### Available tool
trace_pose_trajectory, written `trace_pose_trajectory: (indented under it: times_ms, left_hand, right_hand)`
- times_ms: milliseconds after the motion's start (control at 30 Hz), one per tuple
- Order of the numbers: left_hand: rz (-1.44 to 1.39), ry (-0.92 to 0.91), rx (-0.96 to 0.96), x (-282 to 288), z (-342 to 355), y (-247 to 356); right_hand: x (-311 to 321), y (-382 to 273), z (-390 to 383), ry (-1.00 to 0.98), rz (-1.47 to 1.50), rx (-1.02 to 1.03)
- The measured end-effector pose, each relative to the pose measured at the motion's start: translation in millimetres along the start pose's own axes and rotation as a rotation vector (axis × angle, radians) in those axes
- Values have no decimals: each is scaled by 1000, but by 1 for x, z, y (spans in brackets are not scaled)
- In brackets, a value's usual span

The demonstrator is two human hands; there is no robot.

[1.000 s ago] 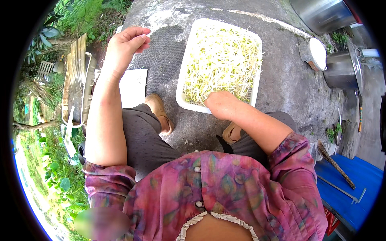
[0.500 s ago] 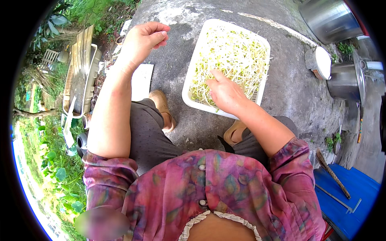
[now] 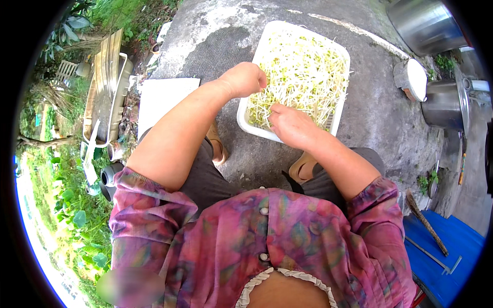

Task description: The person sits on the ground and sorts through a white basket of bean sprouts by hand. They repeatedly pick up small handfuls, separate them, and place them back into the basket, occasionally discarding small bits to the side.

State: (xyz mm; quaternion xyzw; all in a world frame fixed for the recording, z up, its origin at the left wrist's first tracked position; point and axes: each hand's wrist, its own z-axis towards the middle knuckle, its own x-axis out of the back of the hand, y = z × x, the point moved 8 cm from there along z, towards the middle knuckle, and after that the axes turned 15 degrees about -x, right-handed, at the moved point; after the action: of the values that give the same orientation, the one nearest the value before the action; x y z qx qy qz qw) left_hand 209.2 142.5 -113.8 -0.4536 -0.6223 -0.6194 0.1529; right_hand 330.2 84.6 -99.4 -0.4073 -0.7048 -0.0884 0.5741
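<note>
Pale bean sprouts (image 3: 308, 72) with yellow-green heads fill a white plastic basket (image 3: 257, 131) on the ground in front of me. Over its left rim reaches my left hand (image 3: 243, 80), fingers curled together at the edge of the sprouts; whatever is between the fingertips is hidden. My right hand (image 3: 295, 127) is above the near side of the basket, thumb and fingers pinched on bean sprouts. The two hands are a short way apart, both low over the heap.
A white flat board (image 3: 162, 100) lies on the ground left of my legs. Metal pots (image 3: 442, 102) and a white-topped container (image 3: 414, 79) stand at the right. A blue sheet (image 3: 452, 241) with a stick on it lies near right. Planters and greenery border the left.
My left hand has come right and nearer, from beyond the white board to the basket's left rim. My right hand has stayed over the near sprouts, its extended finger now drawn in.
</note>
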Motion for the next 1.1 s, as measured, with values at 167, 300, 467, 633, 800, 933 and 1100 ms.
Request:
trace_pose_trajectory:
  times_ms: [167,300,467,633,800,933,1100]
  left_hand:
    - [114,-118,84,-20,-3,1]
    - [240,-149,134,-29,-3,9]
    - [214,-176,165,-31,-1,7]
    - [111,-103,134,-23,-4,8]
    - [254,-141,163,-31,2,8]
    - [373,-151,182,-40,3,6]
    - [354,-66,168,-34,6,10]
  right_hand:
    - [-3,5,-5,-2,34,8]
    - [0,2,-8,-16,35,19]
    - [1,6,-6,-39,45,-15]
    - [8,7,-6,-29,49,-3]
    - [7,7,-5,-53,44,-12]
    - [4,4,-4,-81,28,24]
    - [9,2,-6,-51,49,61]
